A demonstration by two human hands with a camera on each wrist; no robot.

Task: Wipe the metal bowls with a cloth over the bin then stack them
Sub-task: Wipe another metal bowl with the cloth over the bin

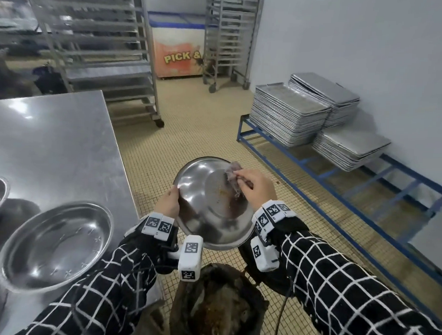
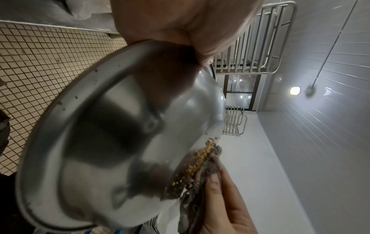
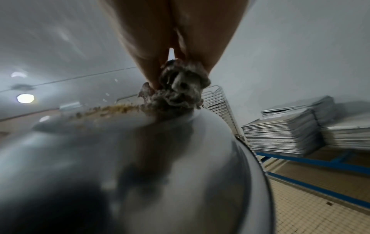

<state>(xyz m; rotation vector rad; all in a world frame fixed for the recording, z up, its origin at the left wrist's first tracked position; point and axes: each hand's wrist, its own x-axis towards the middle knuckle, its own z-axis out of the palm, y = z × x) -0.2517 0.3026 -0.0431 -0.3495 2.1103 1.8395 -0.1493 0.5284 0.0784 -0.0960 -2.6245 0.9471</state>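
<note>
The bin (image 1: 220,308) sits low in the head view, partly hidden behind the wrist cameras and sleeves, its contents a dim brown blur. A second metal bowl (image 1: 54,245) rests on the steel table (image 1: 52,143) to the left; stacked baking trays (image 1: 289,114) line the wall. The held metal bowl (image 1: 208,200) hangs above the bin, tilted, its hollow facing the person. The left hand (image 1: 168,203) clamps its left rim; the right hand (image 1: 254,187) pinches a grey cloth (image 1: 234,169) against the crumb-flecked inside near the far rim.
</note>
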